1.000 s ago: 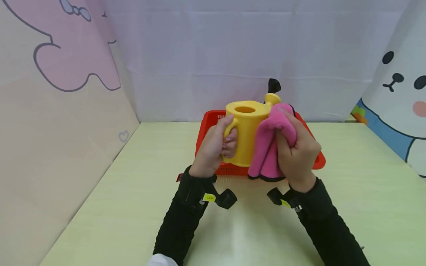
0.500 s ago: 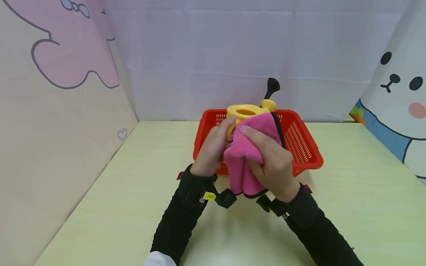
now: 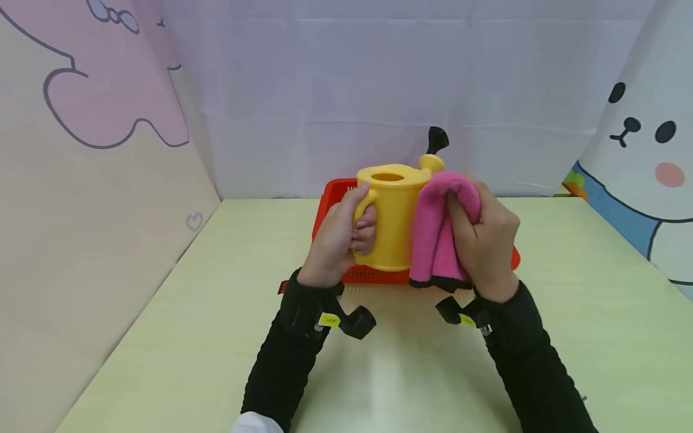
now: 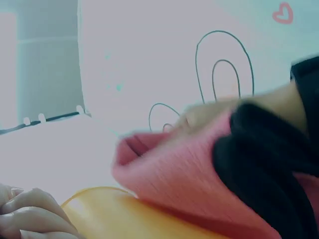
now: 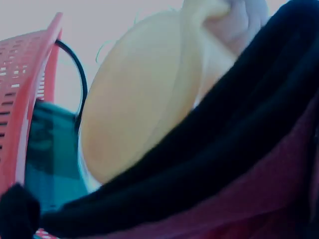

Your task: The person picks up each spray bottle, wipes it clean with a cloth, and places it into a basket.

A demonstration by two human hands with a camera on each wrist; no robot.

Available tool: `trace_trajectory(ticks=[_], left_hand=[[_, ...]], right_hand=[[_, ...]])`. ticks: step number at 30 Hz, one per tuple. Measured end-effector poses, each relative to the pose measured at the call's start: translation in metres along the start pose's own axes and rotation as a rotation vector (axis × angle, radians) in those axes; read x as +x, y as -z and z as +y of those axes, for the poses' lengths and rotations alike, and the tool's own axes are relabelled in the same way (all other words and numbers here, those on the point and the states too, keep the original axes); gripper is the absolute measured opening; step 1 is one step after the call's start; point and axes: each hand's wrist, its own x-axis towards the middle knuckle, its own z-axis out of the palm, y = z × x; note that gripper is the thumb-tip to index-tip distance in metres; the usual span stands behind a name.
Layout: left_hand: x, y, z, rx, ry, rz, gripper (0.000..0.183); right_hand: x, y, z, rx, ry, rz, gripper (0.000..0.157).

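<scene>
My left hand (image 3: 338, 237) grips the handle of a yellow watering can (image 3: 391, 222), held upright in front of the red basket. In my right hand (image 3: 484, 237) is a bunched pink cloth (image 3: 433, 234) with a black edge. The cloth hangs against the right side of the can, below its spout. In the left wrist view the pink cloth (image 4: 169, 174) lies over the yellow can (image 4: 109, 211), with the left fingers (image 4: 37, 219) at the lower left. The right wrist view shows the base of the can (image 5: 137, 99) behind the cloth's black edge (image 5: 209, 144).
A red plastic basket (image 3: 332, 195) stands behind the can, mostly hidden by it. Something with a black flared tip (image 3: 437, 139) sticks up behind the spout. Inside the basket a dark green thing (image 5: 55, 154) shows. A white curtain (image 3: 325, 108) closes off the table's back.
My right hand swept the cloth left across the front of the can, then back to its right side. My left hand keeps its grip on the handle.
</scene>
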Motion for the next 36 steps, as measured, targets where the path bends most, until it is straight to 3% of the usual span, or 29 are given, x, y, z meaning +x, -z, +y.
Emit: trace_trajectory(ticks=[5,10,14,17,21,24,28,32,36], left_hand=[[0.001,0.0,-0.001,-0.021,-0.008,-0.048,0.043],[0.008,0.001,-0.007,-0.037,0.013,-0.058,0.042],[0.013,0.002,-0.012,-0.004,0.038,-0.063,0.041],[0.015,0.002,-0.015,0.046,0.036,-0.069,0.041],[0.017,0.002,-0.021,0.06,0.032,-0.084,0.041],[0.022,0.001,-0.027,0.067,0.035,-0.118,0.039],[0.043,-0.008,-0.039,0.222,0.069,-0.198,0.036],[0.07,-0.019,-0.06,0.426,0.128,-0.264,0.034],[0.09,-0.024,-0.084,0.524,0.184,-0.25,0.032]], right_hand=[[0.003,0.002,0.013,-0.051,-0.141,-0.084,0.028],[0.009,0.008,0.019,-0.055,-0.218,-0.029,0.031],[0.021,0.023,0.022,0.022,-0.319,0.121,0.025],[0.03,0.039,0.026,0.165,-0.384,0.289,0.017],[0.038,0.058,0.028,0.271,-0.398,0.499,0.01],[0.041,0.066,0.028,0.32,-0.39,0.582,0.01],[0.043,0.066,0.027,0.455,-0.401,0.64,0.01],[0.043,0.064,0.029,0.488,-0.412,0.642,0.013],[0.041,0.063,0.03,0.463,-0.423,0.601,0.018]])
